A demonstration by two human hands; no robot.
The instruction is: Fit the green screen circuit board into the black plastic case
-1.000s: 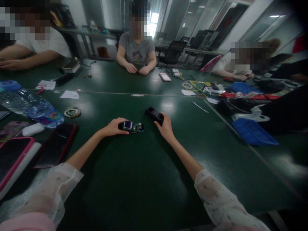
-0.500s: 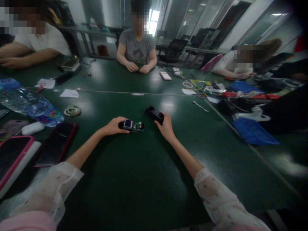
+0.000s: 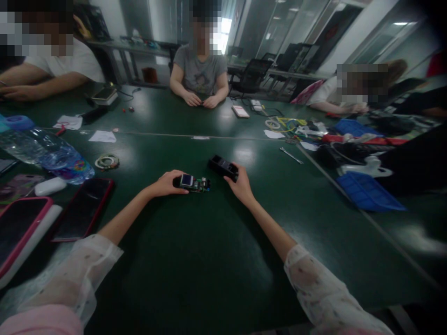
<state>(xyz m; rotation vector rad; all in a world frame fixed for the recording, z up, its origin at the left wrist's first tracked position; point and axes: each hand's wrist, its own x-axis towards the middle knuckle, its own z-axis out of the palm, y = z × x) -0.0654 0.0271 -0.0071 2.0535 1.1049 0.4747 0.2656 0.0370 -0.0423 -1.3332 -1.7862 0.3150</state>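
Note:
Between the thumb and fingers of my left hand (image 3: 166,183) is a green circuit board (image 3: 199,184) with a small square screen near its left end. The board lies level, its free end pointing right. My right hand (image 3: 240,185) is closed on the near end of a black plastic case (image 3: 222,167), which has openings in its upper face and tilts away to the upper left. Board and case are close together but apart, just above or on the green table (image 3: 195,270); I cannot tell which.
Left of me lie a water bottle (image 3: 52,151), a dark phone (image 3: 84,209), a pink-edged phone (image 3: 23,230) and a bracelet (image 3: 107,162). To the right are a wrench (image 3: 291,155), a blue tray (image 3: 370,190) and tangled cables (image 3: 286,124). Several people sit around the table.
The black case has turned slightly in my right hand, its far end shifting a little left. My left hand and the circuit board stay nearly in place.

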